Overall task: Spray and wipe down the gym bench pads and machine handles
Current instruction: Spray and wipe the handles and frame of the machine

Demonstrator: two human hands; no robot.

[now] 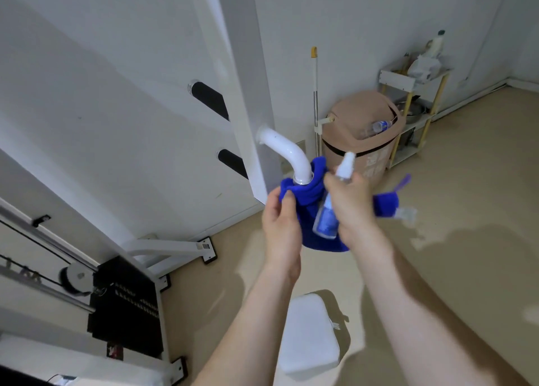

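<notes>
A white curved machine handle [287,149] juts from the white upright of the gym machine, and its lower end is wrapped in a blue cloth [309,194]. My left hand [280,222] holds the cloth against that end from the left. My right hand [354,208] grips a small clear spray bottle [328,213] with blue liquid, its white nozzle pointing up and away from me. Part of the cloth trails out to the right behind this hand. Two black foam grips [210,98] stick out of the upright above and to the left. A white bench pad [310,331] lies below my arms.
A brown swing-lid bin [361,136] with a plastic bottle on its lid stands by the wall, with a mop pole [315,103] beside it. A small shelf cart [414,103] with bottles is further right. The black weight stack [125,307] and a pulley sit at the lower left.
</notes>
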